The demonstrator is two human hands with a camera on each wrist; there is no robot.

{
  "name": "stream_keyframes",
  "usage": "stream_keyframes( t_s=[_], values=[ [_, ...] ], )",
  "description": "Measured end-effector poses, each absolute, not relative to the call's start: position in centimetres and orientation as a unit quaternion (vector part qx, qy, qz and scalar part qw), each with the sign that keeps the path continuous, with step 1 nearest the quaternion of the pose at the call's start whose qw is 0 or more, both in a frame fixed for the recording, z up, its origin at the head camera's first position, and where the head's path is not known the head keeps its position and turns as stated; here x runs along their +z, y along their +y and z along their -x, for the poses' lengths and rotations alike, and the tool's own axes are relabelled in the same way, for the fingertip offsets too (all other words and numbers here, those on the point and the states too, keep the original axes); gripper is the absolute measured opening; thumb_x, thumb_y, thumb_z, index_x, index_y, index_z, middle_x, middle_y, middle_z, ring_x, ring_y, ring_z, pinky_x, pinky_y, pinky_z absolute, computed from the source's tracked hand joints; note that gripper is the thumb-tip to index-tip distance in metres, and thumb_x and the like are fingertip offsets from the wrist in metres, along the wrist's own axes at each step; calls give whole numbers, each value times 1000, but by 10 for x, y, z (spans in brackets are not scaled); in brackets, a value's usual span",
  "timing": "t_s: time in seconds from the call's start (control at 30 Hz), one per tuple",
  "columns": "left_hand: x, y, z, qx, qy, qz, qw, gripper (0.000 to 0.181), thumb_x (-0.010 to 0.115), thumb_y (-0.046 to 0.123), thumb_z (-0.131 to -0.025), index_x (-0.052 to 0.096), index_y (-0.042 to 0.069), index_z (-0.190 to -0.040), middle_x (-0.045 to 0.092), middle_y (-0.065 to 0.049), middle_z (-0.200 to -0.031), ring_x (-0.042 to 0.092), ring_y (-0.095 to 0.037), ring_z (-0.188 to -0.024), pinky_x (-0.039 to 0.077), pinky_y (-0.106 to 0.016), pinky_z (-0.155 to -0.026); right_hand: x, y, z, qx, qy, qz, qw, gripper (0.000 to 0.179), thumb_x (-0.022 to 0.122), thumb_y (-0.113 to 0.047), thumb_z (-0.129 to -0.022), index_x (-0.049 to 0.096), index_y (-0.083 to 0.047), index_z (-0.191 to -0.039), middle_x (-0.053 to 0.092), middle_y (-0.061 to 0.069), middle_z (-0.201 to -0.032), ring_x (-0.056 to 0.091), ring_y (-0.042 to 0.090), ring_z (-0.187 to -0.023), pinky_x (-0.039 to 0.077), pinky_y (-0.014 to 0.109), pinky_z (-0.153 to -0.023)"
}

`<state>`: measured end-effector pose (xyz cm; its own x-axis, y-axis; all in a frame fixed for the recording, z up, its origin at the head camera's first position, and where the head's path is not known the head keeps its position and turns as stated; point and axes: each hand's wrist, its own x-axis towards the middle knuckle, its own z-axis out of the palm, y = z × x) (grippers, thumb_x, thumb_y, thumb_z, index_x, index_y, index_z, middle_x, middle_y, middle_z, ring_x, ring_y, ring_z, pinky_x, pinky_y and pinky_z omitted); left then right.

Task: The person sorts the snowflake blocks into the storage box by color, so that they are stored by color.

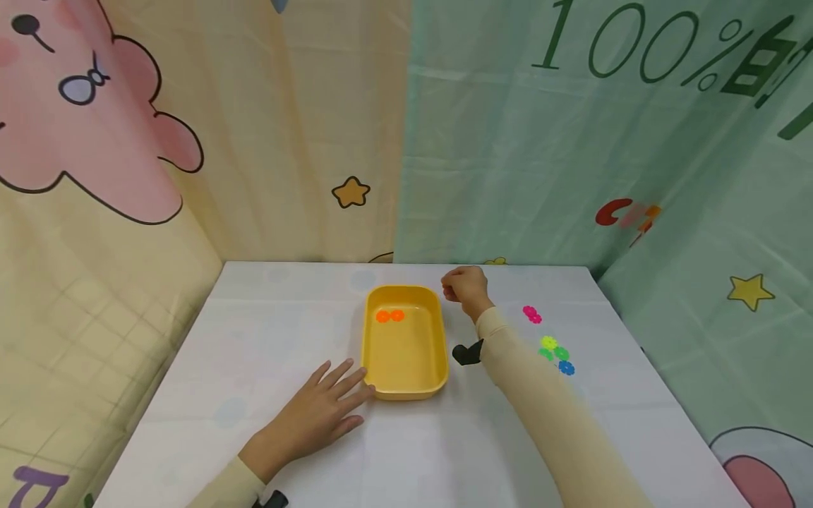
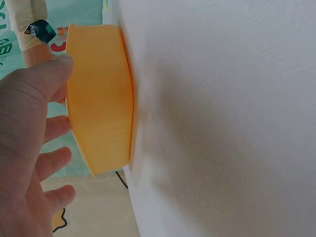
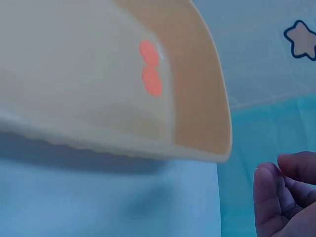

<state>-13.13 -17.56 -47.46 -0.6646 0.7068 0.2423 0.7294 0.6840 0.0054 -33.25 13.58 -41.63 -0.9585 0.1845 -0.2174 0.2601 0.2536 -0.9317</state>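
A yellow plastic tray holds two small orange flower-shaped pieces side by side toward its far end. At the tray's near left corner is my left hand, fingers spread and fingertips right at the rim; in the left wrist view the thumb overlaps the tray's edge. Beyond the far right corner, my right hand has its fingers curled. The right wrist view shows its thumb and index fingertips pinched together, a tiny reddish sliver between them, the rest hidden by the fingers.
Right of the tray, on the white table, lie pink flower pieces, a yellow one, green ones and a blue one. Printed curtains stand around the table's back and sides.
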Motion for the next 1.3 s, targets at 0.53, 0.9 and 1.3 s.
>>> stream_keyframes(
  t_s=[0.53,0.9,1.3],
  values=[
    [-476,-178,129,-59,-908,395,126,48,71,43,-94,64,23,-137,56,-8,-149,48,-37,-141,42,-64,-109,-420,225,324,-621,760,-191,13,23,68,-8,-95,67,5,-115,66,2,-82,62,12,-69,58,21,-65],
    [-475,-175,131,-54,-904,402,135,50,72,43,-93,63,23,-139,57,-8,-148,48,-36,-141,42,-64,-109,-437,309,302,-564,784,-258,-1,34,64,-21,-100,62,2,-125,64,3,-95,62,16,-84,59,23,-76],
    [-475,-174,130,-53,-908,397,121,50,70,44,-95,63,24,-140,56,-8,-150,46,-36,-143,40,-63,-111,-447,345,291,-540,791,-289,6,39,61,-20,-100,58,3,-132,59,10,-110,57,21,-91,53,15,-66]
  ],
)
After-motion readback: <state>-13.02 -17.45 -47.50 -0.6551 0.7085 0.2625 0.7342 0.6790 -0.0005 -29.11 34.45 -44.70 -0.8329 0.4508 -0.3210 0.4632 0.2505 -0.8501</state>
